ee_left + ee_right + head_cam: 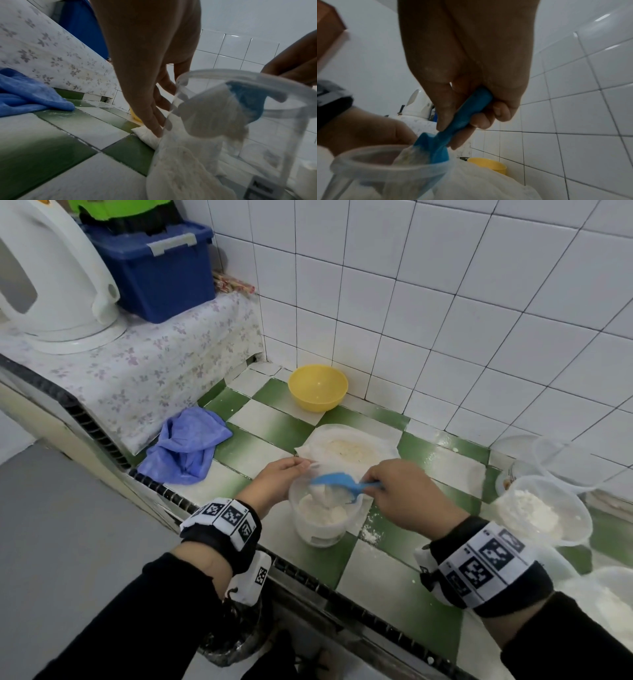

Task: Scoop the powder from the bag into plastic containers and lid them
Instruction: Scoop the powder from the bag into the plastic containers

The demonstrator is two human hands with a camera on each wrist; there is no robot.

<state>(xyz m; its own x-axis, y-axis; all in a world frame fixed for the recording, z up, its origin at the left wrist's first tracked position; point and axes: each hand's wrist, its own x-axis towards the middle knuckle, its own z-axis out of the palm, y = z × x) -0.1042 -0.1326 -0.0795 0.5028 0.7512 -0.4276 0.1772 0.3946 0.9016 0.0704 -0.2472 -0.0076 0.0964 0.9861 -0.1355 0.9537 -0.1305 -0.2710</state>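
White-tiled wall (479, 302) behind, green-and-white checked surface (387, 587) dusted with powder. The open powder bag (346, 451) lies toward the back, and a yellow bowl (318, 387) sits in the back corner. In front of the bag stands the clear container (322, 522), with the left hand (274, 481) wrapped round its side. The right hand (407, 498) grips the blue scoop (337, 482), tipped over the rim, spilling powder. The wristbands (226, 517) carry black-and-white square codes.

White electric kettle (51, 275) on a raised ledge covered with floral cloth (137, 364); blue lidded storage bin (161, 268) just behind it. Crumpled blue towel (186, 445) on the green/white checkered counter (257, 419), against the ledge. Yellow bowl (318, 387) upright in the corner, by the white wall tiles (445, 302).
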